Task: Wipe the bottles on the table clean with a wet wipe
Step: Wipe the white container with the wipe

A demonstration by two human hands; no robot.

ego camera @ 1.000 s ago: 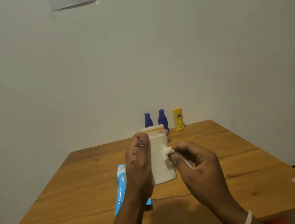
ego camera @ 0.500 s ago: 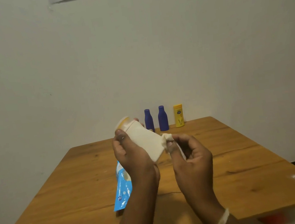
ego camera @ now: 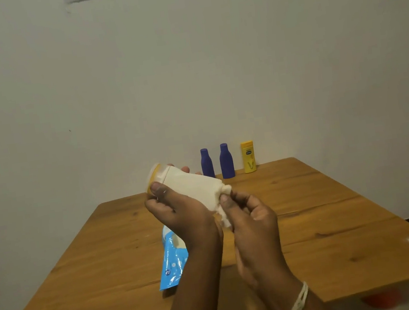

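Starting from the left, the blue wipe packet (ego camera: 173,260) lies flat on the wooden table (ego camera: 325,216), partly hidden under the left forearm. Above it, the left hand (ego camera: 182,210) holds the white bottle (ego camera: 189,183) in the air over the table, tilted, with its yellow-ringed cap end up and to the left and its base down and to the right. The thumb lies across the body near the cap and the fingertips show behind it, so the fingers are curled around the bottle. The grip sits near the cap end only. In my judgement, a hard push on the base can turn the bottle in the hand or make it slip, more so if the surface is wet.

The right hand (ego camera: 251,216) pinches the wet wipe (ego camera: 224,199) in a small bunch and presses it on the base corner of the bottle. Because the wipe is bunched, it touches little surface, so some parts may stay dirty.

Further right, at the far edge by the wall, two purple bottles (ego camera: 226,161) and a yellow bottle (ego camera: 248,156) stand upright, just beside each other. Reaching there in a hurry could knock one over into its neighbours.
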